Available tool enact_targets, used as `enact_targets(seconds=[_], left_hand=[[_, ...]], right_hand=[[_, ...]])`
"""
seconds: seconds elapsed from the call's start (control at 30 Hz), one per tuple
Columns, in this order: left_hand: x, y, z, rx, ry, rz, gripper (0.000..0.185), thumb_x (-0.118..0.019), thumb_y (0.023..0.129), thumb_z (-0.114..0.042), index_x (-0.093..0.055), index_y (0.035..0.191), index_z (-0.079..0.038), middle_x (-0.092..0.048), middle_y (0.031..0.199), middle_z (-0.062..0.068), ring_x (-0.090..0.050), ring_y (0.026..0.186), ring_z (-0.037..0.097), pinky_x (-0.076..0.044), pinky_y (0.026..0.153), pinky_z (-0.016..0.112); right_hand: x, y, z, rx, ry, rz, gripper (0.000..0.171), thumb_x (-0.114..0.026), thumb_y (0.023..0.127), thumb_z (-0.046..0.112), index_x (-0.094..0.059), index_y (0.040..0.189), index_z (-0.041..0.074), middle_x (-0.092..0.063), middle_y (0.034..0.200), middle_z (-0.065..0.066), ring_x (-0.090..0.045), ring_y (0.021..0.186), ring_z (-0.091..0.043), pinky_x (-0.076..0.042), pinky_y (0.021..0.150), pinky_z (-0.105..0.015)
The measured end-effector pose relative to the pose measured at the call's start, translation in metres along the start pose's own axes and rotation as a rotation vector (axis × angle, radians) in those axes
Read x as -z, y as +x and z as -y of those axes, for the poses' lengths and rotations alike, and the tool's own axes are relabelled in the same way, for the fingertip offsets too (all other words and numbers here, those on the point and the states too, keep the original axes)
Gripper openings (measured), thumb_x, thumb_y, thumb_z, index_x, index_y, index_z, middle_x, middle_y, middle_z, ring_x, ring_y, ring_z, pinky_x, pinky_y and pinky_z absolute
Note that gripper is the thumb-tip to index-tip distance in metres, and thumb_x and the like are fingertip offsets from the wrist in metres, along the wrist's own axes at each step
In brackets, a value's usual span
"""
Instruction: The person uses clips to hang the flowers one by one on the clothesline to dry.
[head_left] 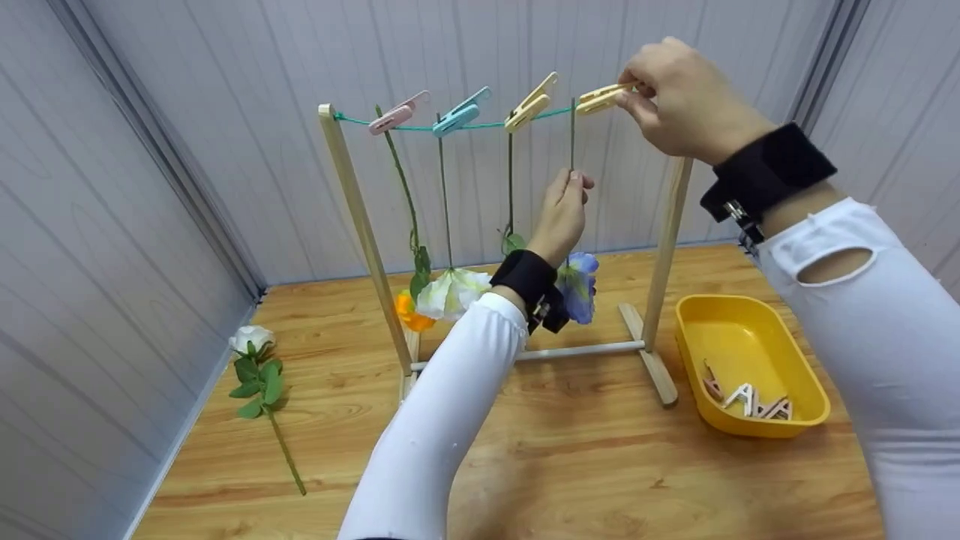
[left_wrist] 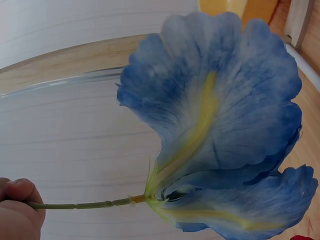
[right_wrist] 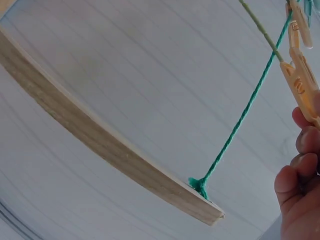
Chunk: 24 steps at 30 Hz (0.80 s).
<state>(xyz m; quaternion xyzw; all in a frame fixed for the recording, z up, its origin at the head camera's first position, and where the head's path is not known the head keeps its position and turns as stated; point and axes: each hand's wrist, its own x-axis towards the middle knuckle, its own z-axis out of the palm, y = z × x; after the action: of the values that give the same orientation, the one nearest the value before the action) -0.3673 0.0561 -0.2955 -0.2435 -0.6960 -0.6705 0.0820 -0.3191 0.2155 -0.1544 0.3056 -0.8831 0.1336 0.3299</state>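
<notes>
My left hand (head_left: 561, 210) pinches the stem (head_left: 572, 142) of a blue artificial flower (left_wrist: 235, 115), which hangs head down with its stem pointing up past the green line (head_left: 480, 126). In my right hand (head_left: 686, 101) a pale yellow clothespin (head_left: 600, 99) is pinched by its handle end. Its tip is at the line, close beside the stem top; the right wrist view shows stem and clothespin tip (right_wrist: 287, 70) overlapping. Left of these, a pink clothespin (head_left: 394, 118), a blue clothespin (head_left: 457, 116) and another yellow clothespin (head_left: 529, 109) hold stems on the line.
The wooden rack (head_left: 364, 240) stands on the wood-look table. An orange flower (head_left: 414, 311) and a white flower (head_left: 454, 292) hang at left; my left arm hides the third bloom. A white rose (head_left: 253, 340) lies far left. A yellow tub (head_left: 739, 337) at right contains several clothespins.
</notes>
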Motion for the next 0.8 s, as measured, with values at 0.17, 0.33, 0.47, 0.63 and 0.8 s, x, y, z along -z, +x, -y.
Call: enact_targets(seconds=[0.17,0.33,0.47,0.63,0.8], left_hand=[[-0.001,0.002,-0.001,0.018,0.022,0.003,0.03,-0.027,0.12,-0.016,-0.053,0.11,-0.006,-0.04,0.096,0.002,-0.041,0.09,0.014,-0.032,0.078,0.022],[-0.002,0.004,-0.002,0.032,0.027,-0.009,0.03,-0.027,0.12,-0.017,-0.054,0.11,-0.006,-0.041,0.096,0.002,-0.041,0.09,0.015,-0.032,0.077,0.023],[-0.003,0.005,-0.002,0.043,0.044,-0.005,0.03,-0.027,0.121,-0.017,-0.053,0.109,-0.008,-0.041,0.097,0.002,-0.041,0.09,0.015,-0.032,0.077,0.023],[-0.004,0.005,-0.001,0.046,0.053,0.004,0.029,-0.027,0.121,-0.017,-0.053,0.109,-0.009,-0.041,0.096,0.002,-0.041,0.089,0.016,-0.032,0.077,0.024],[-0.002,0.004,0.0,0.057,0.058,-0.002,0.03,-0.027,0.121,-0.017,-0.053,0.108,-0.009,-0.042,0.097,0.003,-0.042,0.091,0.016,-0.032,0.077,0.025]], right_hand=[[0.0,0.013,-0.004,-0.002,-0.062,0.035,0.022,-0.057,0.109,0.004,-0.068,0.111,-0.014,-0.062,0.1,-0.028,-0.046,0.09,-0.039,-0.032,0.081,-0.044],[-0.002,0.023,-0.009,-0.016,-0.111,0.101,0.025,-0.054,0.111,0.008,-0.068,0.115,-0.013,-0.065,0.111,-0.03,-0.048,0.096,-0.043,-0.036,0.086,-0.051],[-0.003,0.027,-0.009,-0.033,-0.15,0.155,0.026,-0.055,0.112,0.009,-0.069,0.118,-0.012,-0.065,0.116,-0.029,-0.049,0.099,-0.043,-0.037,0.089,-0.054],[-0.006,0.03,-0.008,-0.049,-0.185,0.218,0.027,-0.054,0.112,0.01,-0.069,0.122,-0.01,-0.065,0.119,-0.029,-0.049,0.102,-0.044,-0.038,0.089,-0.057],[-0.006,0.032,-0.006,-0.075,-0.219,0.279,0.031,-0.051,0.114,0.013,-0.067,0.127,-0.009,-0.063,0.124,-0.029,-0.048,0.106,-0.045,-0.04,0.094,-0.06]])
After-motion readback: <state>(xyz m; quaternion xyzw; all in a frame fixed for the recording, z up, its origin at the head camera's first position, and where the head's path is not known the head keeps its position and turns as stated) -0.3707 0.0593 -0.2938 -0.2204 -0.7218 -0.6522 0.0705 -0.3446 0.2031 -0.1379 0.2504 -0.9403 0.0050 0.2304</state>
